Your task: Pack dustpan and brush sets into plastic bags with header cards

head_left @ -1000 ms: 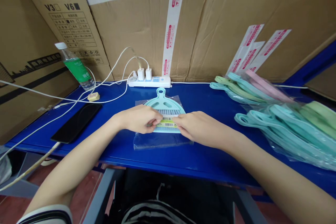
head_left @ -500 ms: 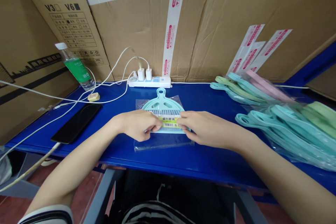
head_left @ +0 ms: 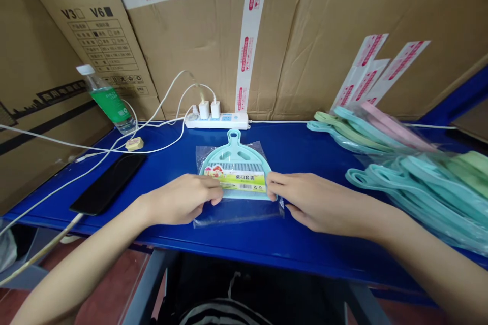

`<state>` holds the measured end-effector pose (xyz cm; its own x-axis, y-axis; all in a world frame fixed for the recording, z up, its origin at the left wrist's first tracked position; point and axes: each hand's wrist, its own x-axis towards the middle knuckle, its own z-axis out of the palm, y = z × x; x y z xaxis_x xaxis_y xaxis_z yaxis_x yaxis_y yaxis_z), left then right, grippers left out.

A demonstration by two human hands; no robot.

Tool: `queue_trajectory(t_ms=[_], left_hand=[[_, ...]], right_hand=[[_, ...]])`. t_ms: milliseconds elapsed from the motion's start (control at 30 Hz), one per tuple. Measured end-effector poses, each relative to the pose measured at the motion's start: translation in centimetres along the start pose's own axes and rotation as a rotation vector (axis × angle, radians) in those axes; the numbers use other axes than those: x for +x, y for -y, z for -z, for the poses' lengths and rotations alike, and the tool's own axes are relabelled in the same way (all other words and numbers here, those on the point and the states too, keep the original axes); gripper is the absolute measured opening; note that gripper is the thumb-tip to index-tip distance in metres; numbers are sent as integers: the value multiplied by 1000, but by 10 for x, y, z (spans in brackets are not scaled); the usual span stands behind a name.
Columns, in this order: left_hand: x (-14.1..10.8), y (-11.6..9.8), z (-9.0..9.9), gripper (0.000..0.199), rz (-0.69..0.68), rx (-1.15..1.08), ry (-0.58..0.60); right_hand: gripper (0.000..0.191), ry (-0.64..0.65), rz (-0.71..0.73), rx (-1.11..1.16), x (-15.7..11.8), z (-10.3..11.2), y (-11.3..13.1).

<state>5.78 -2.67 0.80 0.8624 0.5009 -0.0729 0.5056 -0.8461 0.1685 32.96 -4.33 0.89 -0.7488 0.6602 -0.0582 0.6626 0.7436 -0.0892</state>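
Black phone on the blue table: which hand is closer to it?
Left. The left hand is near the phone, not touching it. The right hand is farther away, on the other side of the bagged dustpan.

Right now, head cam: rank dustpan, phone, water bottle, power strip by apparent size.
Largest: pale turquoise dustpan, in its clear bag.
Middle, unranked: black smartphone and water bottle look alike; the bottle sits farther from the camera, so the order is unsure.
Smallest: white power strip.
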Motion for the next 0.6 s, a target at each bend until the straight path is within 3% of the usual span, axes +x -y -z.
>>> queue_trajectory(t_ms=[167,400,600], left_hand=[[-24,-1,-13,27,3,123,-137],[-36,-4,-9,49,5,187,-91],[-33,4,-17,31,-24,262,-196]], right_hand=[[22,-152,63,-105,-6,-16,0],[40,-277,188,-352,-8,-33,-8],[30,-403,219,-407,-7,-40,-8]])
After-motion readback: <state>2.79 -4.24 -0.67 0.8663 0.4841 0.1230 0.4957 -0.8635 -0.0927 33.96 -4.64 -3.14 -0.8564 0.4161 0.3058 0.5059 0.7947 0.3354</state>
